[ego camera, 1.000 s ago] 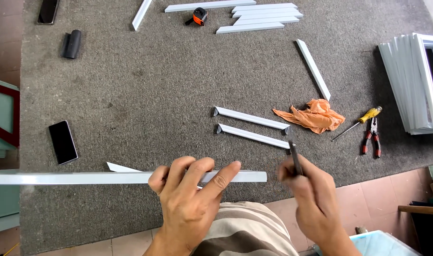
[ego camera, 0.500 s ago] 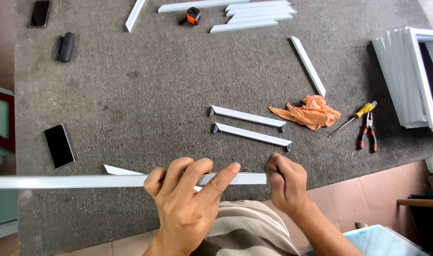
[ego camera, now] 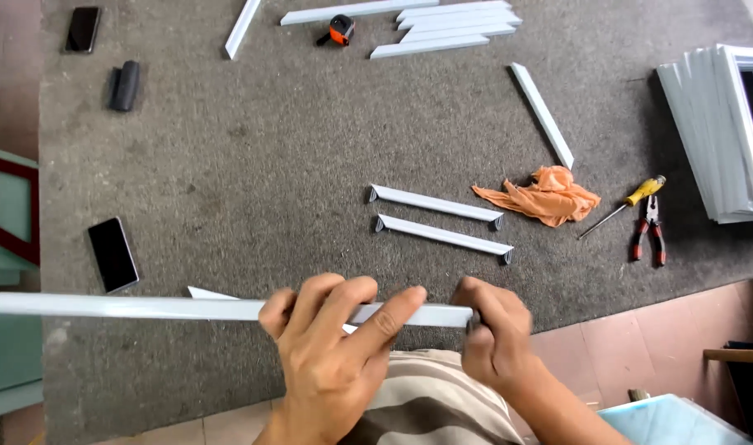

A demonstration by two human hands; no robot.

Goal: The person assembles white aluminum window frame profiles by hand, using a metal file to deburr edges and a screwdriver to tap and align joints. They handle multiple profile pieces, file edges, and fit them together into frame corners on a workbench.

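The long white strip (ego camera: pixel 145 308) looks light and stiff, left hand (ego camera: pixel 331 346) fingers clamped mid-length, right hand (ego camera: pixel 496 334) fingers closed at its end.

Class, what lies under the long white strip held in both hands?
Under the strip: grey carpet, a white offcut's tip, striped cloth. The left hand covers the rest of the offcut.

Even daylight, soft faint shadows, sharp focus, slight wide-angle edge distortion.

There were two phones (ego camera: pixel 112 254) (ego camera: pixel 83 30), one orange rag (ego camera: pixel 545 196), one screwdriver (ego camera: pixel 623 208), one pair of pliers (ego camera: pixel 650 231) and one tape measure (ego camera: pixel 339 30).
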